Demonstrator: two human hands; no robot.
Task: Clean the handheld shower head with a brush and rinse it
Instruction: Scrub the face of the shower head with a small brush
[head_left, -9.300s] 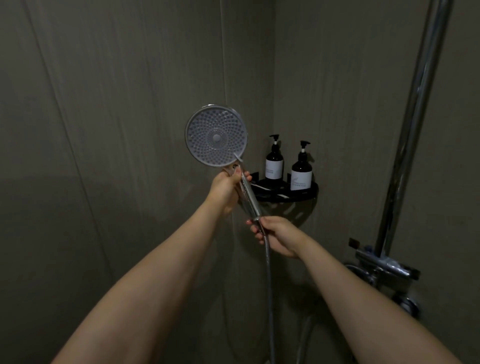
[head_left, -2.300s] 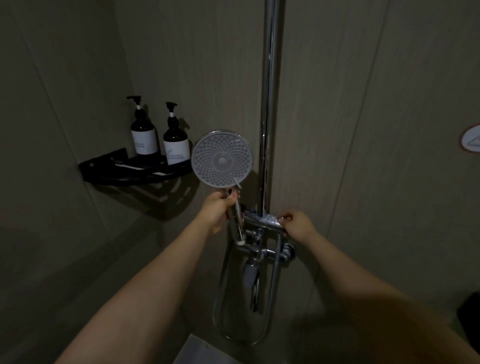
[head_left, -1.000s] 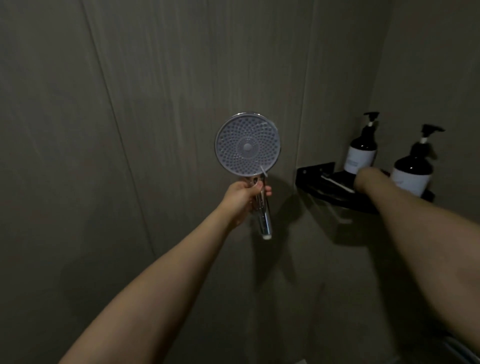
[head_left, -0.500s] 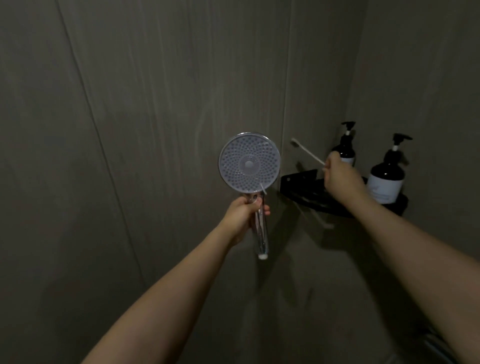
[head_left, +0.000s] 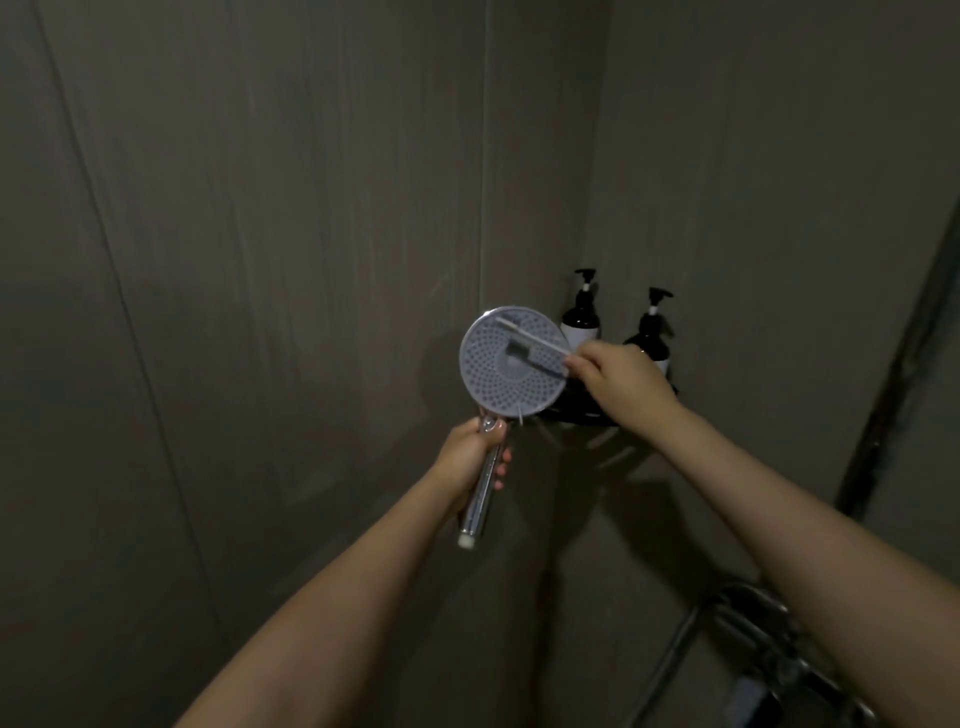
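My left hand grips the chrome handle of the handheld shower head, held upright with its round grey nozzle face turned toward me. No hose hangs from the handle's lower end. My right hand pinches the end of a thin white brush. The brush lies across the upper part of the nozzle face, its head near the top left rim, and casts a dark shadow on the disc.
A black corner shelf sits just behind the shower head, carrying two dark pump bottles. Chrome tap fittings and pipes show at the lower right. Dim grey wall panels surround everything.
My right hand picked the brush up at the shelf and carried it left onto the shower head's face. The view shifted so the shelf now sits behind the head.
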